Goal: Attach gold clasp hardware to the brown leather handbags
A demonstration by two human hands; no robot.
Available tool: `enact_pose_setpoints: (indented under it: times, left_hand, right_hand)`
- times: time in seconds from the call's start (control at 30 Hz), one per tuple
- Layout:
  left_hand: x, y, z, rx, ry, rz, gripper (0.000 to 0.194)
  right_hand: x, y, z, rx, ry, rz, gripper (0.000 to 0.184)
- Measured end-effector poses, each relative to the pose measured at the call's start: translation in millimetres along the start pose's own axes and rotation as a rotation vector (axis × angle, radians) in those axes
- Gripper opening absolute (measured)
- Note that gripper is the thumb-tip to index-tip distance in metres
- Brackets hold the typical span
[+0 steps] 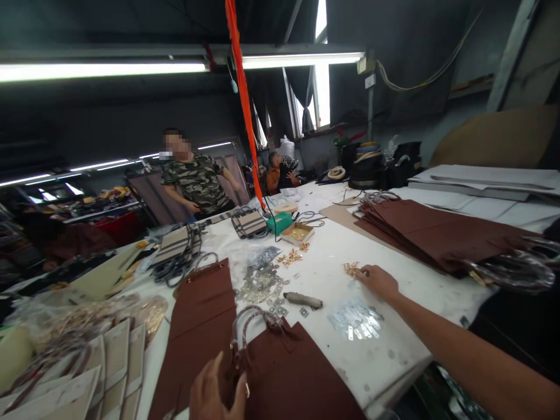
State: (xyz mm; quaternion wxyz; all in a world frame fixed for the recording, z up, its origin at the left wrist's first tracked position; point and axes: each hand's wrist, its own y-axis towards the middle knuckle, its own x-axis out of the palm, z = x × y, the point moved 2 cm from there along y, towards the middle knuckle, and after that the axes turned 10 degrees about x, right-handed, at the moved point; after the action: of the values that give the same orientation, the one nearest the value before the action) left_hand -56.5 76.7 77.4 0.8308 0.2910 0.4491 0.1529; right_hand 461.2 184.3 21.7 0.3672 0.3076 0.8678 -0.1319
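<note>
At the bottom, my left hand [215, 389] grips the edge of a brown bag panel [297, 373] by the end of its plastic-wrapped handle [247, 326], thumb and fingers on either side. A small metal fitting shows by the thumb. My right hand [378, 282] reaches across the white table, its fingertips pinched together at a small pile of gold-coloured metal fittings [351, 269]. Whatever is between those fingertips is hidden. Below that hand lies a batch of flat silver metal plates [356, 319]. A second brown panel [201, 315] lies left of the held one.
A grey, tape-wrapped tool [303, 300] lies beside scattered metal washers [262, 283]. Farther back are a box of gold pieces [298, 233] and a green box [280, 222]. Stacked brown panels [437, 227] are at right, beige ones [116, 356] at left. Two people are beyond the table.
</note>
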Motion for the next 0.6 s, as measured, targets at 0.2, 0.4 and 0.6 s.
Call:
enact_pose_setpoints:
  times: [0.2, 0.4, 0.6]
  left_hand:
    - [27.9, 22.8, 62.0, 0.328, 0.025, -0.174, 0.035]
    - [74.0, 42.5, 74.5, 0.416, 0.04, -0.557, 0.037]
    - [92.2, 50.8, 78.0, 0.529, 0.127, -0.798, 0.041]
  right_hand:
    - [-9.2, -14.3, 1.9, -0.038, 0.167, -0.085, 0.02]
    - [1.5, -111.5, -35.6, -0.09, 0.421, -0.381, 0.029]
    - [50.6, -224.9, -85.0, -0.14, 0.703, -0.794, 0.017]
